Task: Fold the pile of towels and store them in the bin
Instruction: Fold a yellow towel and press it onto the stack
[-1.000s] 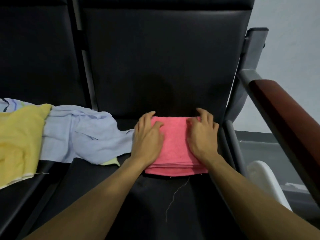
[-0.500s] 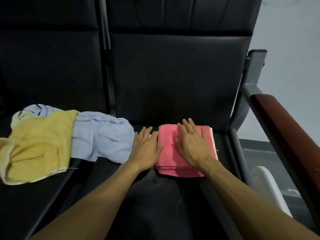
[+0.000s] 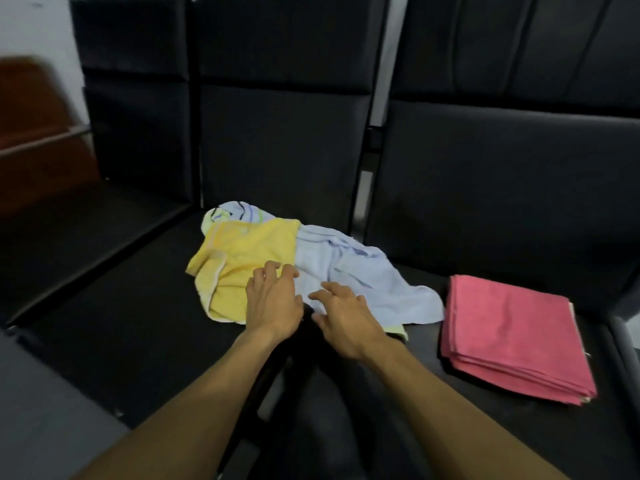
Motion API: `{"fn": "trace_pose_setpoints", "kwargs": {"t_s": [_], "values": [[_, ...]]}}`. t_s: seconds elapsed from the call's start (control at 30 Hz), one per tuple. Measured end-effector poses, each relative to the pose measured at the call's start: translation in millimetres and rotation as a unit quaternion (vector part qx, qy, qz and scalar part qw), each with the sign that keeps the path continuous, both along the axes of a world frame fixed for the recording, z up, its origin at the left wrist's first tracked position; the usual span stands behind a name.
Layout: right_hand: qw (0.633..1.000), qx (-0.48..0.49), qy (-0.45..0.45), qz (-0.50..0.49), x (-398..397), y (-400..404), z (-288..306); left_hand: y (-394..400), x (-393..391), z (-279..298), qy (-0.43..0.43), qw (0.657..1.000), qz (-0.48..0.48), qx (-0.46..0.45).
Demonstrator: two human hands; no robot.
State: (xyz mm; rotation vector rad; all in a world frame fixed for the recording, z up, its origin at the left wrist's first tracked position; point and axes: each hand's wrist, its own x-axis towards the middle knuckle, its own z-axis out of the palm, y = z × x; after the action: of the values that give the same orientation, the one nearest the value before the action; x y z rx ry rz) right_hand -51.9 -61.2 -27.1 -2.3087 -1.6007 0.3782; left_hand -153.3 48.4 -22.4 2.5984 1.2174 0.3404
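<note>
Two hands reach the unfolded pile in the head view: the left hand (image 3: 273, 299) lies on the yellow towel (image 3: 249, 258), fingers loosely curled, and the right hand (image 3: 346, 313) spreads over the blue towel (image 3: 363, 275), likely to pick the next one. The folded pink towel (image 3: 512, 334) sits apart, right. No bin shows.

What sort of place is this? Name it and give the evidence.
Probably a waiting room or lobby: a row of joined black padded seats, a brown wooden armrest at the row's end, and a plain white wall behind.
</note>
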Motion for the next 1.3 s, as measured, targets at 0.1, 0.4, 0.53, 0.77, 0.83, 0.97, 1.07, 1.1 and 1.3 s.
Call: {"fn": "trace_pose_setpoints", "kwargs": {"t_s": [0.1, 0.4, 0.53, 0.77, 0.83, 0.97, 1.07, 1.1, 1.3], "values": [[0.999, -0.021, 0.017, 0.033, -29, 36, -16, 29, -35, -15, 0.037, 0.998, 0.053, -0.022], [0.999, -0.03, 0.001, 0.015, -64, 81, -46, 55, -75, -50, 0.056, 0.994, 0.029, -0.091], [1.0, -0.008, -0.01, -0.012, -64, 83, -43, 56, -76, -45, 0.06, 0.993, 0.014, -0.098], [0.993, -0.032, 0.098, -0.062, -74, 74, -37, 40, -82, -30, 0.143, 0.975, -0.021, -0.167], [0.989, 0.003, 0.123, -0.078, -73, 70, -29, 36, -86, -25, 0.128, 0.974, -0.021, -0.187], [0.973, 0.103, 0.174, -0.113, -73, 60, 5, 26, -92, -4, 0.053, 0.982, 0.013, -0.178], [0.961, 0.174, 0.185, -0.112, -74, 51, 42, 16, -93, 22, -0.013, 0.988, 0.061, -0.144], [0.957, 0.195, 0.189, -0.107, -75, 47, 55, 12, -93, 31, -0.016, 0.987, 0.07, -0.144], [0.932, 0.26, 0.236, -0.093, -86, 30, 116, -13, -83, 61, -0.058, 0.94, -0.025, -0.336]]}}
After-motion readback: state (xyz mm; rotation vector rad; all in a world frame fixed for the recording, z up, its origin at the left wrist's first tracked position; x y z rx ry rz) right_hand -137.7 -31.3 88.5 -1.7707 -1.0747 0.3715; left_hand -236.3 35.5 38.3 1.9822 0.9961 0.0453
